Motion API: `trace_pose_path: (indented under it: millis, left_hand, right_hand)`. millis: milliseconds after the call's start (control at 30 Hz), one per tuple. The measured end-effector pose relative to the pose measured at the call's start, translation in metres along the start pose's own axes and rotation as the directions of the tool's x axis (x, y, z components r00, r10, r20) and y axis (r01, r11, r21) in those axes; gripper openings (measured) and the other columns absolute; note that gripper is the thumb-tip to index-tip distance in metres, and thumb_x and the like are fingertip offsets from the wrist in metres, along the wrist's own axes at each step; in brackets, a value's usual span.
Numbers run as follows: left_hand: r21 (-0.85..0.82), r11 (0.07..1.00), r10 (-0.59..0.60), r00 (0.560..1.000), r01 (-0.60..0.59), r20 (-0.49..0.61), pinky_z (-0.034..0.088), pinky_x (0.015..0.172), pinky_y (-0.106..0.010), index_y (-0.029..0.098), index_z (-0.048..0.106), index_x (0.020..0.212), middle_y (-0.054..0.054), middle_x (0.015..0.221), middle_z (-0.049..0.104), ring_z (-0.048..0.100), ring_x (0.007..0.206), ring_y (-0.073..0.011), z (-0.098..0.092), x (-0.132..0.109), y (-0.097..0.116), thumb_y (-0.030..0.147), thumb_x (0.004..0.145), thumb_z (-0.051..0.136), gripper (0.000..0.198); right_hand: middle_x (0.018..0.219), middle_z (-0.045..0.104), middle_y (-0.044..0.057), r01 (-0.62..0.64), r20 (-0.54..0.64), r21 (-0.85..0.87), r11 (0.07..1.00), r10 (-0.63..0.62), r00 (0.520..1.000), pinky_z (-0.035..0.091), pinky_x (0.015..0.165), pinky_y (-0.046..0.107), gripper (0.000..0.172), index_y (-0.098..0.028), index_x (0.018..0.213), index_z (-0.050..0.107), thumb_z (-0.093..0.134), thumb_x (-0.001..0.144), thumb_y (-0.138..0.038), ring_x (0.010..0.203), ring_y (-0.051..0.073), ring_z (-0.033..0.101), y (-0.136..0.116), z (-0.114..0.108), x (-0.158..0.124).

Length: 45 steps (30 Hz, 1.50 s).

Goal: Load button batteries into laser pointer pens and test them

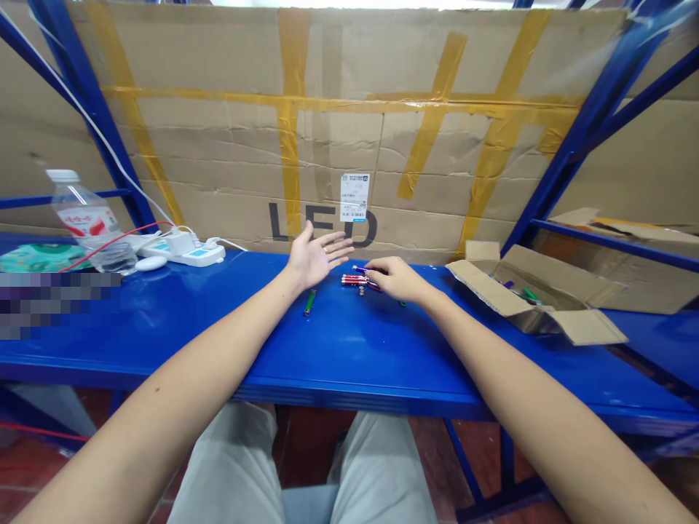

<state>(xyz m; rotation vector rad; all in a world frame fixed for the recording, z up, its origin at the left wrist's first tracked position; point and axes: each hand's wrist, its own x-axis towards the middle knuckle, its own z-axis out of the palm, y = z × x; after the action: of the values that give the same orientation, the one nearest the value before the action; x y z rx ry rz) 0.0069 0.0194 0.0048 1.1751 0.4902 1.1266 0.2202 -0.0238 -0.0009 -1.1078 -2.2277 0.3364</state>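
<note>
My left hand (317, 256) is raised over the bench with its palm turned up and its fingers spread, holding nothing. Below it lies a short green metal tube (309, 303). My right hand (397, 278) is closed at the fingertips on a small purple tube (359, 269), whose end sticks out to the left. Just under those fingers rest shiny red metal tubes (354, 279), side by side and partly covered by the hand. In front of them stand tiny round silvery pieces (361, 291). A bit of another green piece (403, 303) shows beneath my right hand.
An open cardboard box (491, 290) with several coloured pieces inside stands at the right. At the left are a plastic bottle (90, 222), a white power strip (199, 253) and cables. A large taped cardboard panel (229, 160) backs the blue bench (349, 356).
</note>
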Motion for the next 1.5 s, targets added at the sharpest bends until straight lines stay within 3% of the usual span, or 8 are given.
trace_pose_path:
  millis: [133, 500, 633, 1000, 1067, 1233, 1500]
  left_hand:
    - [-0.012, 0.999, -0.035, 0.999, 0.035, 0.012, 0.049, 0.096, -0.045, 0.011, 0.061, 0.124, -0.023, 0.133, 0.061, 0.059, 0.123, -0.0341, -0.008, 0.0, 0.003, 0.076, 0.086, 0.029, 0.082]
    - [0.003, 0.997, -0.082, 0.993, 0.082, 0.088, 0.049, 0.096, -0.048, 0.011, 0.065, 0.119, -0.023, 0.127, 0.065, 0.06, 0.12, -0.036, -0.005, -0.001, -0.003, 0.074, 0.086, 0.033, 0.077]
    - [-0.017, 0.997, -0.079, 0.991, 0.081, 0.104, 0.048, 0.097, -0.049, 0.011, 0.067, 0.116, -0.023, 0.124, 0.066, 0.061, 0.119, -0.0362, -0.005, 0.0, -0.004, 0.074, 0.086, 0.035, 0.077]
    - [-0.047, 0.994, -0.09, 0.988, 0.096, 0.126, 0.048, 0.098, -0.05, 0.011, 0.069, 0.111, -0.022, 0.122, 0.068, 0.062, 0.117, -0.0356, -0.002, -0.002, -0.005, 0.072, 0.087, 0.036, 0.073]
    - [-0.055, 0.993, -0.096, 0.987, 0.103, 0.13, 0.048, 0.099, -0.049, 0.011, 0.069, 0.11, -0.022, 0.122, 0.068, 0.063, 0.117, -0.0352, -0.002, -0.001, -0.005, 0.072, 0.087, 0.035, 0.074]
    - [-0.078, 0.989, -0.112, 0.986, 0.123, 0.127, 0.046, 0.101, -0.047, 0.008, 0.069, 0.111, -0.023, 0.124, 0.067, 0.062, 0.117, -0.0353, -0.003, 0.0, -0.006, 0.072, 0.089, 0.032, 0.077]
    - [-0.073, 0.991, -0.105, 0.986, 0.116, 0.133, 0.046, 0.101, -0.048, 0.01, 0.07, 0.11, -0.021, 0.122, 0.069, 0.061, 0.119, -0.0361, -0.003, 0.001, -0.008, 0.071, 0.09, 0.03, 0.076]
  right_hand:
    - [0.078, 0.072, 0.006, 0.011, 0.046, -0.015, 1.0, -0.01, 0.999, 0.04, 0.066, 0.03, 0.03, -0.015, 0.092, 0.074, 0.051, 0.09, -0.033, 0.069, 0.017, 0.057, -0.003, -0.007, -0.002]
    - [0.08, 0.072, 0.004, 0.034, 0.072, -0.019, 0.999, -0.033, 0.997, 0.04, 0.066, 0.029, 0.027, -0.016, 0.088, 0.073, 0.05, 0.089, -0.03, 0.07, 0.017, 0.058, -0.005, -0.004, -0.003]
    - [0.072, 0.069, 0.004, 0.034, 0.055, -0.025, 0.999, -0.033, 0.998, 0.039, 0.065, 0.029, 0.029, -0.015, 0.082, 0.071, 0.047, 0.091, -0.029, 0.066, 0.016, 0.056, -0.006, -0.006, -0.002]
    - [0.083, 0.072, 0.007, 0.058, 0.042, -0.029, 0.998, -0.057, 0.997, 0.041, 0.07, 0.031, 0.027, -0.016, 0.091, 0.072, 0.048, 0.091, -0.027, 0.073, 0.019, 0.059, -0.004, -0.005, -0.001]
    - [0.086, 0.072, 0.007, 0.048, 0.034, -0.027, 0.998, -0.047, 0.998, 0.04, 0.07, 0.031, 0.027, -0.016, 0.09, 0.071, 0.045, 0.092, -0.026, 0.074, 0.019, 0.059, -0.003, -0.003, 0.0]
    - [0.072, 0.063, 0.004, -0.026, -0.009, -0.001, 1.0, 0.026, 1.0, 0.037, 0.067, 0.03, 0.031, -0.016, 0.078, 0.061, 0.039, 0.095, -0.03, 0.07, 0.018, 0.054, -0.004, 0.0, 0.001]
    - [0.077, 0.065, 0.005, -0.015, -0.049, -0.051, 0.999, 0.013, 0.999, 0.037, 0.069, 0.029, 0.03, -0.017, 0.076, 0.056, 0.039, 0.097, -0.029, 0.072, 0.018, 0.056, -0.006, 0.001, 0.001]
